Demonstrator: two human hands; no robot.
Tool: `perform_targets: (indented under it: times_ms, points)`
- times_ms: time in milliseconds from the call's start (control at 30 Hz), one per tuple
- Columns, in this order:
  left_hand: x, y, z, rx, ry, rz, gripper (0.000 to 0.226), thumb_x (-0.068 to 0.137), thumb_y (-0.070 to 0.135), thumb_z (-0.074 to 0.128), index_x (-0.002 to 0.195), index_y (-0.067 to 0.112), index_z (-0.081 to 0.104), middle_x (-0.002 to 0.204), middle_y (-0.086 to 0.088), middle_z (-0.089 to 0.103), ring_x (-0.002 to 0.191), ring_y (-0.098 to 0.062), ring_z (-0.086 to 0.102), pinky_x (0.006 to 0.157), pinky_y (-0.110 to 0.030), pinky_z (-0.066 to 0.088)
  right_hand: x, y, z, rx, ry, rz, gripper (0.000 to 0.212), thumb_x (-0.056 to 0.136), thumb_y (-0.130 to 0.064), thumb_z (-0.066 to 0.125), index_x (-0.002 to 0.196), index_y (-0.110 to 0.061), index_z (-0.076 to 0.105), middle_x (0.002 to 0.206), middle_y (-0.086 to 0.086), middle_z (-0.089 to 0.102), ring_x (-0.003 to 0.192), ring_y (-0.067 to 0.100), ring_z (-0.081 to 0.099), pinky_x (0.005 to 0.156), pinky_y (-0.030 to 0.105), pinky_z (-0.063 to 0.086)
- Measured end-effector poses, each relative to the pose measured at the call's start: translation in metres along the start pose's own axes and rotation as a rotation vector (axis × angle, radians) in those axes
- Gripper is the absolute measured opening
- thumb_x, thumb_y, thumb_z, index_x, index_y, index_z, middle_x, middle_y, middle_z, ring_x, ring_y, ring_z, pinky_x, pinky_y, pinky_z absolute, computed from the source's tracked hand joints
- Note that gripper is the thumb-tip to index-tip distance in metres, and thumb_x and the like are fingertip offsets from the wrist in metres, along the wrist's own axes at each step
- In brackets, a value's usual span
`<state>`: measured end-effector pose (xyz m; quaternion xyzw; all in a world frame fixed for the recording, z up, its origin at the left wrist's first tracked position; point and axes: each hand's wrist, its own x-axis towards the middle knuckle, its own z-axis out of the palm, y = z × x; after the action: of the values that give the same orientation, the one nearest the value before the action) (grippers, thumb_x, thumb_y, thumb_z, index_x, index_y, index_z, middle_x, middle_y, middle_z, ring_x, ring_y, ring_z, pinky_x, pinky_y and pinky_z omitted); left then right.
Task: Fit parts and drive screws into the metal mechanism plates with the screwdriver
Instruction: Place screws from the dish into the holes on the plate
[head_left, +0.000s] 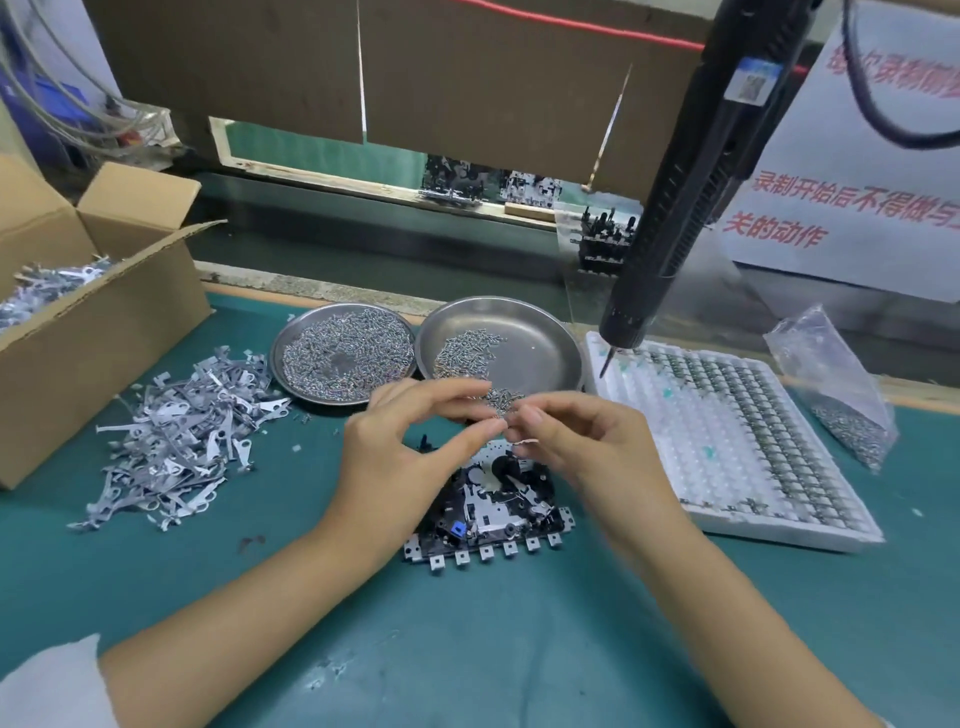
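The black-and-silver metal mechanism plate (491, 512) lies flat on the green mat, near centre. Judged rigid and light, with delicate fittings; grip its edges. Directly above it, left hand (410, 447) and right hand (576, 441) meet fingertip to fingertip, pinching a small silver part (525, 442). The black electric screwdriver (691, 192) hangs far right, untouched.

Left hand (410, 441) and right hand (576, 441) are held fingertip to fingertip above the mechanism plate (488, 512), pinched on something small. Screwdriver (675, 208) is hung far right, over the white tray (737, 447).
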<state>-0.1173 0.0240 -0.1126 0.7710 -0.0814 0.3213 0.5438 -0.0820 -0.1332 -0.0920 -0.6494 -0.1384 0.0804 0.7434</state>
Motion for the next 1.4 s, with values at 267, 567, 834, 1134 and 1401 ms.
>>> perform_targets:
  times_ms: [267, 567, 834, 1134, 1401]
  points:
    - [-0.008, -0.002, 0.007, -0.032, -0.034, 0.036, 0.030, 0.070, 0.028, 0.077, 0.099, 0.031, 0.068, 0.083, 0.016, 0.073, 0.092, -0.014, 0.064, 0.089, -0.041, 0.046, -0.012, 0.009, 0.002, 0.045, 0.048, -0.035, 0.016, 0.084, 0.003, 0.063, 0.082, -0.010, 0.072, 0.075, 0.002, 0.072, 0.070, 0.013, 0.068, 0.068, 0.019, 0.054]
    - [-0.009, 0.000, 0.008, -0.087, -0.030, -0.008, 0.027, 0.069, 0.031, 0.077, 0.094, 0.034, 0.068, 0.084, 0.016, 0.073, 0.091, -0.023, 0.067, 0.090, -0.048, 0.048, -0.015, 0.006, 0.003, -0.030, 0.060, -0.116, 0.019, 0.082, 0.009, 0.062, 0.082, -0.008, 0.071, 0.069, -0.002, 0.070, 0.065, 0.010, 0.067, 0.065, 0.017, 0.053]
    - [-0.008, -0.002, 0.006, 0.059, -0.058, 0.154, 0.027, 0.072, 0.033, 0.077, 0.097, 0.028, 0.067, 0.085, 0.023, 0.066, 0.086, -0.004, 0.059, 0.082, -0.030, 0.044, -0.013, 0.004, -0.006, -0.335, 0.009, -0.245, 0.023, 0.082, 0.004, 0.067, 0.078, -0.018, 0.071, 0.073, -0.003, 0.069, 0.068, 0.012, 0.066, 0.069, 0.024, 0.054]
    - [-0.010, -0.001, 0.007, -0.001, -0.091, 0.145, 0.025, 0.072, 0.033, 0.078, 0.095, 0.033, 0.070, 0.085, 0.018, 0.069, 0.086, -0.012, 0.062, 0.082, -0.037, 0.048, -0.007, 0.001, -0.016, 0.017, -0.151, 0.058, 0.015, 0.070, -0.011, 0.071, 0.084, -0.009, 0.067, 0.070, 0.004, 0.069, 0.065, 0.018, 0.066, 0.066, 0.024, 0.056]
    - [-0.012, 0.001, 0.011, -0.051, -0.163, 0.133, 0.024, 0.082, 0.018, 0.068, 0.105, 0.023, 0.067, 0.097, 0.008, 0.069, 0.091, -0.006, 0.063, 0.083, -0.030, 0.049, -0.005, -0.009, -0.027, 0.196, -0.288, 0.299, 0.019, 0.074, -0.013, 0.067, 0.092, -0.008, 0.064, 0.071, 0.007, 0.067, 0.063, 0.015, 0.065, 0.061, 0.020, 0.054]
